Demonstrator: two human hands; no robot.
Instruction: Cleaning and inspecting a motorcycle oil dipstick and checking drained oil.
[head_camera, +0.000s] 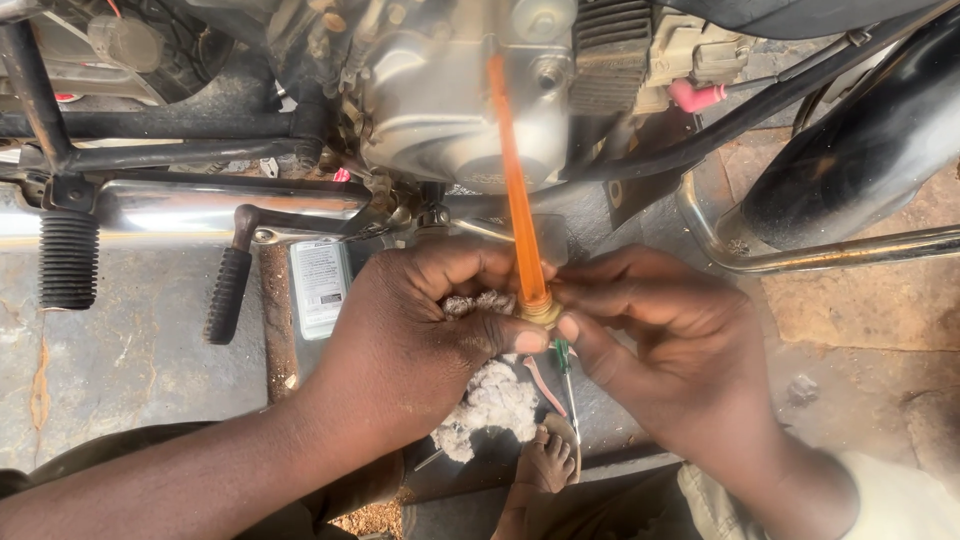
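I see a long orange translucent tube (517, 180) with a brass fitting (539, 311) at its lower end, slanting up from the hands toward the silver metal motorcycle engine casing (450, 110) above. The right hand (670, 350) pinches the brass fitting between thumb and fingers. The left hand (420, 330) is curled around a wad of grey-white cotton waste (490, 400), pressed against the same fitting. Below the hands a bare foot (545, 462) rests on the stained concrete floor (130, 350). A black rubber footpeg (68, 258) and a chrome exhaust pipe (200, 205) lie to the left. I judge the tube could kink or slip free if the pinch loosens, and stray fibres from the waste could foul the fitting.
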